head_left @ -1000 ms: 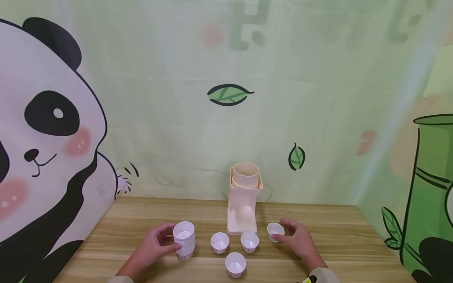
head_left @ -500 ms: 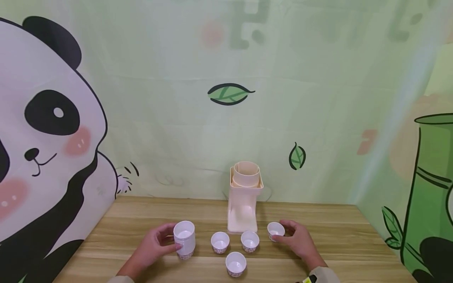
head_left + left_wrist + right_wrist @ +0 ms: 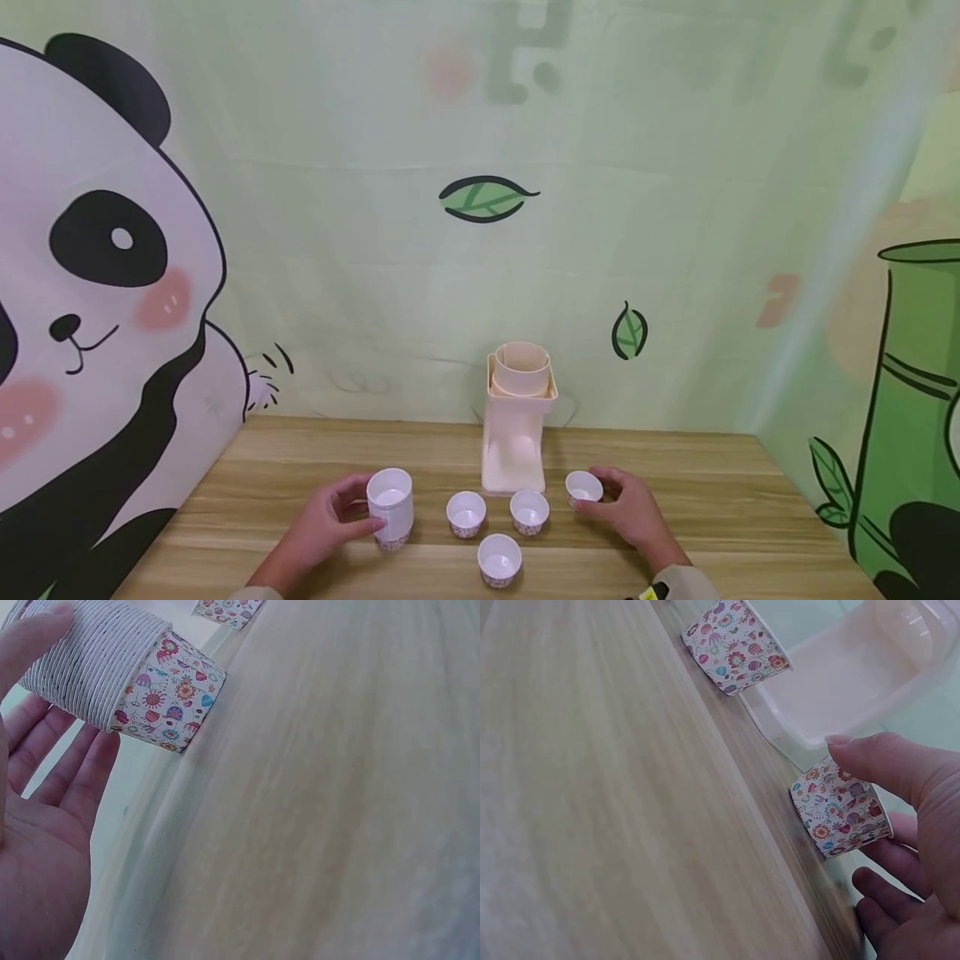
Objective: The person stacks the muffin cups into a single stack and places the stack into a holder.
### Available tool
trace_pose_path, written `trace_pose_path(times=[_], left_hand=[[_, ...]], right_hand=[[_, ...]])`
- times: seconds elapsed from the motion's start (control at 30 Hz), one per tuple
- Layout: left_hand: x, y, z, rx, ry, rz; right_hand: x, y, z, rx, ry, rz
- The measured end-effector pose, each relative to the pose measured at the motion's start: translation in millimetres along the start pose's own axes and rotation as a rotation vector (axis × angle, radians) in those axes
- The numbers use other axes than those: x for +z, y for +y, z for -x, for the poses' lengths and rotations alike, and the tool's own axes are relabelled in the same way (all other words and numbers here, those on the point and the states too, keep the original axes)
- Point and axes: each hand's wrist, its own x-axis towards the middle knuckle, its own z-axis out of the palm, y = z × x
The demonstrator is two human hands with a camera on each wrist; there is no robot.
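At three o'clock from the stack [image 3: 392,505], my right hand [image 3: 636,513] pinches a cup [image 3: 582,486].
My left hand [image 3: 330,515] grips the stack, long axis upright; three loose cups [image 3: 467,518] stand between.

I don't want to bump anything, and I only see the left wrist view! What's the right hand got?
Observer: The right hand holds a small flowery cup between thumb and fingers.
Operator: Are any cups between the hands that nobody's holding?
Observer: Yes, three: a left cup and a right cup side by side, and a nearer cup closer to the person.
Operator: Is anything tall behind them?
Observer: Yes, a pale pink stand, with a round open-topped piece at its top.
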Motion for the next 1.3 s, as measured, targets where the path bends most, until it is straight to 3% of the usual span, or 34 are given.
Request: trace_pose_path(times=[0.47,1.3], left_hand=[[0.1,-1.4,-0.8,-0.005,0.003,-0.004],[0.6,0.3,0.0,-0.036,0.013,-0.028]], right_hand=[[3,1,-1.8,0.014,0.025,0.006],[8,-28,4.7,-0.013,0.025,-0.161]])
